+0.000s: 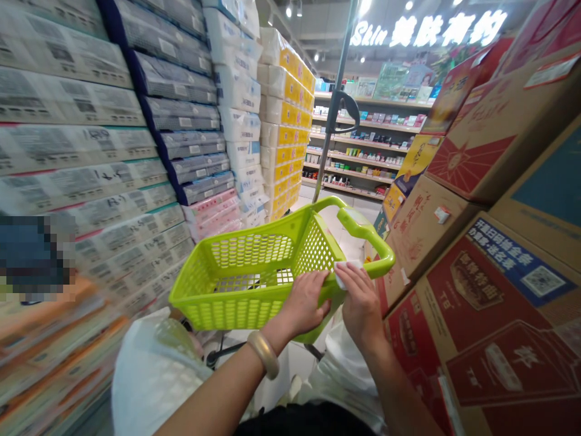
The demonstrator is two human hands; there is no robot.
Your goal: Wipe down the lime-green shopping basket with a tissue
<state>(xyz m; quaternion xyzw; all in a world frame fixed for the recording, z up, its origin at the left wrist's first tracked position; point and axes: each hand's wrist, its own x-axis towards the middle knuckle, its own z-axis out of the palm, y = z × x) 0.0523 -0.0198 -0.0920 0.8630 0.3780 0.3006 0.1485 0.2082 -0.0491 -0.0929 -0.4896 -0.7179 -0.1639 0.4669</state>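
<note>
A bright green plastic shopping cart (pixel 236 309) with a latticed basket stands in front of me, turned slightly sideways. My left hand (pixel 305 303), with a gold bangle on its wrist, closes over the basket's upper edge near the handle. Just right of it, my right hand (pixel 362 303) presses a white cloth or tissue (pixel 341 275) against the side of the green handle (pixel 384 257), its fingers bent around it. The basket's visible floor is bare lattice. Part of the handle's corner is hidden under my hands.
Stacked packs of paper goods (pixel 181 85) rise along the left, with yellow-and-white packs (pixel 288 115) farther on. Cardboard cartons (pixel 490 278) stand close on the right. A grey pole (pixel 333 115) rises ahead, before shelves of small products (pixel 363 154). A white bag (pixel 149 375) hangs at lower left.
</note>
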